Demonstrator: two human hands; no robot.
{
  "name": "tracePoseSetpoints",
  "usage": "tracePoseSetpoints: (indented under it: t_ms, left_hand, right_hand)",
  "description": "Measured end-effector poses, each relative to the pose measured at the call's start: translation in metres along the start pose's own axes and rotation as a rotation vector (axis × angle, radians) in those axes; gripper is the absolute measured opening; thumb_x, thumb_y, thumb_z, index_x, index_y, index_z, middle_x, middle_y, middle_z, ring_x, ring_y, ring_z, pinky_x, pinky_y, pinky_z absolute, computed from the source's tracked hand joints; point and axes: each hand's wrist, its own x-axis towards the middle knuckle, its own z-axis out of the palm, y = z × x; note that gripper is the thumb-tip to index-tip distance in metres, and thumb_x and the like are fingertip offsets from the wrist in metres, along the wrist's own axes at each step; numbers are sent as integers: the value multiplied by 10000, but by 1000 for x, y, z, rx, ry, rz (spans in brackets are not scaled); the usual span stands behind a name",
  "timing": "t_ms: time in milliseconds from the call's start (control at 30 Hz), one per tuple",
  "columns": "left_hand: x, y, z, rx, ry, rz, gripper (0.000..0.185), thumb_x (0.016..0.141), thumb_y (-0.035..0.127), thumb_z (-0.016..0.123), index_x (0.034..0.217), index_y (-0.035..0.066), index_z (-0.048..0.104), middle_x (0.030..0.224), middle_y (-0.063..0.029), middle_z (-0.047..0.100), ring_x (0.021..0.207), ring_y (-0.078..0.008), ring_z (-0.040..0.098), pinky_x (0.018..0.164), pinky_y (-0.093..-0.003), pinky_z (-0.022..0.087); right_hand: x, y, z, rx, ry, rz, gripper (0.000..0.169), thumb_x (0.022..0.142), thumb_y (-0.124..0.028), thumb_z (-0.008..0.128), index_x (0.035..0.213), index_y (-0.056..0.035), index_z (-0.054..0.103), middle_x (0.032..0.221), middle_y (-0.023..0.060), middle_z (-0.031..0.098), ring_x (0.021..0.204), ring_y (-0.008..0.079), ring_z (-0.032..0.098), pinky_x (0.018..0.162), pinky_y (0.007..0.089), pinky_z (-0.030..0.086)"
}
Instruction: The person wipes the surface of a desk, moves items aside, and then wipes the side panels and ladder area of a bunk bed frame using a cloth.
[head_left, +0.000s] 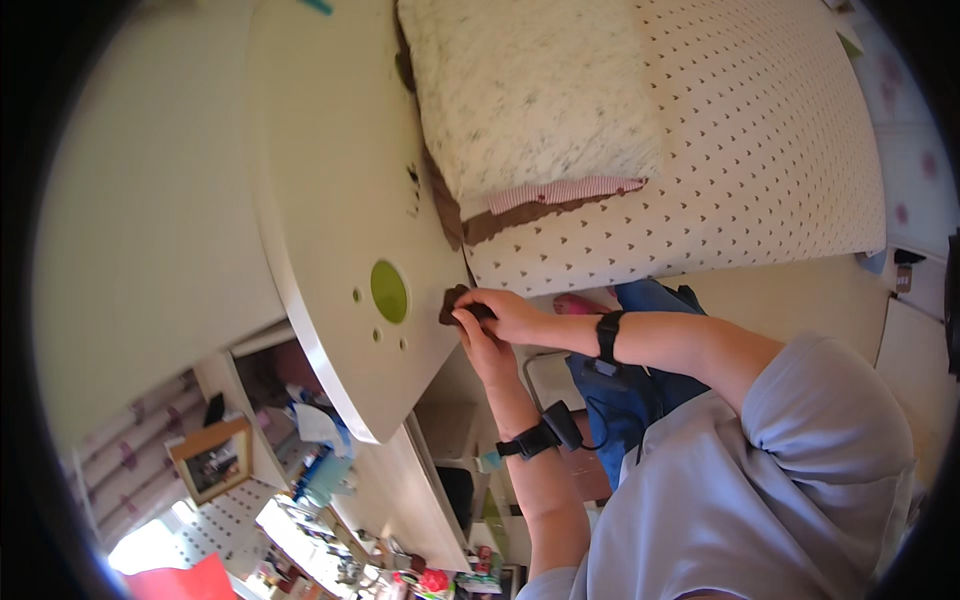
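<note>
My right hand (504, 313) and my left hand (487, 352) meet beside the lower edge of a cream headboard (322, 202), near its green oval inset (389, 292). Between them is a small dark brown, crumpled piece, apparently fabric (450, 306), gripped by the fingers of both hands. Part of it is hidden by the fingers. Just above the hands in the view lies the corner of a bed sheet with small hearts (720, 165). On it are a pale fluffy pillow (532, 90), a pink striped cloth (570, 192) and a brown ruffled edge (517, 222).
A wooden desk or shelf (390, 495) with clutter stands beyond the headboard's end. A framed picture (214, 459) is near a patterned curtain (127, 450). A chair (544, 375) stands close to my legs. Dark straps with small devices (561, 426) are on both forearms.
</note>
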Motion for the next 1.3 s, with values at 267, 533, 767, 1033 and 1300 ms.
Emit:
tracePoseSetpoints:
  t_ms: [267, 533, 767, 1033, 1300]
  left_hand:
    - [33, -18, 105, 4, 4, 22, 453, 1016, 407, 422, 1232, 25, 533, 1137, -94, 606, 1062, -221, 570, 914, -361, 459]
    - [75, 2, 193, 80, -69, 122, 447, 978, 422, 465, 1082, 4, 586, 1012, -142, 650, 844, -275, 599, 745, -421, 506]
    - [150, 60, 209, 369, -29, 136, 258, 943, 160, 474, 1127, 12, 578, 959, -127, 659, 786, -283, 658, 676, -393, 531]
    - [269, 69, 223, 530, 32, -57, 296, 937, 62, 500, 1227, 0, 513, 904, -104, 642, 632, -194, 604, 471, -294, 437]
    - [311, 40, 229, 833, 13, -125, 321, 924, 377, 571, 804, 84, 619, 638, -24, 583, 487, -122, 508, 424, -276, 305]
  right_hand:
    - [-3, -23, -118, -51, -78, -77, 425, 813, -38, 618, 1234, -77, 575, 1166, 115, 568, 1134, 285, 546, 931, 377, 468]
    - [2, 8, -250, 376, 142, 11, 268, 897, -138, 594, 1153, -73, 635, 1089, 59, 652, 942, 151, 611, 786, 308, 507]
    - [9, 108, -409, 441, 692, 281, 228, 940, -243, 566, 1128, -127, 623, 1115, -21, 635, 1041, 109, 567, 840, 342, 485]
    - [49, 161, -470, 497, 892, 663, 336, 968, -361, 493, 1217, -147, 569, 1133, 23, 593, 1092, 166, 515, 883, 382, 446]
    - [83, 220, -494, 584, 879, 823, 430, 988, -402, 406, 1202, -77, 587, 944, 61, 653, 807, 197, 601, 748, 352, 481]
